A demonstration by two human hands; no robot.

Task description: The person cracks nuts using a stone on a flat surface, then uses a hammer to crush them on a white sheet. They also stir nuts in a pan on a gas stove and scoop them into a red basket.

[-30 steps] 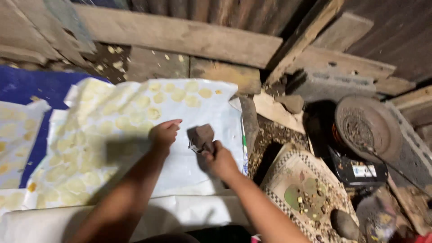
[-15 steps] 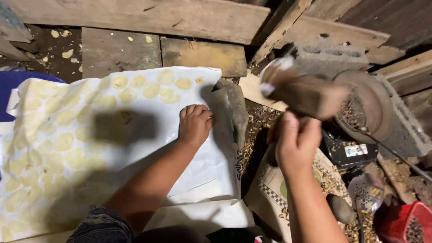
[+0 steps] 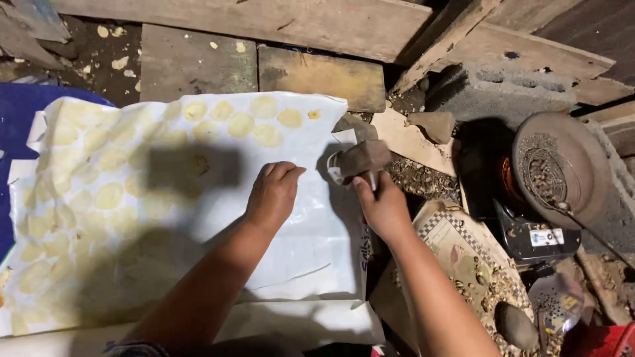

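Rough wooden planks (image 3: 251,23) and dirt ground frame a white plastic sheet (image 3: 198,198) spread with rows of pale yellow round slices (image 3: 241,123). From my remote seat, I see the left hand (image 3: 273,194) resting palm-down on the sheet, fingers loosely curled and gripping nothing. The right hand (image 3: 380,206) is closed around the handle of a brown wooden stamp-like tool (image 3: 360,160), held just past the sheet's right edge. A round dark pan (image 3: 559,168) sits to the right.

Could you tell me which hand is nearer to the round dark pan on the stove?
Right. The right hand, holding a brown stone, is closer to the pan; the left hand rests farther away on the white sheet.
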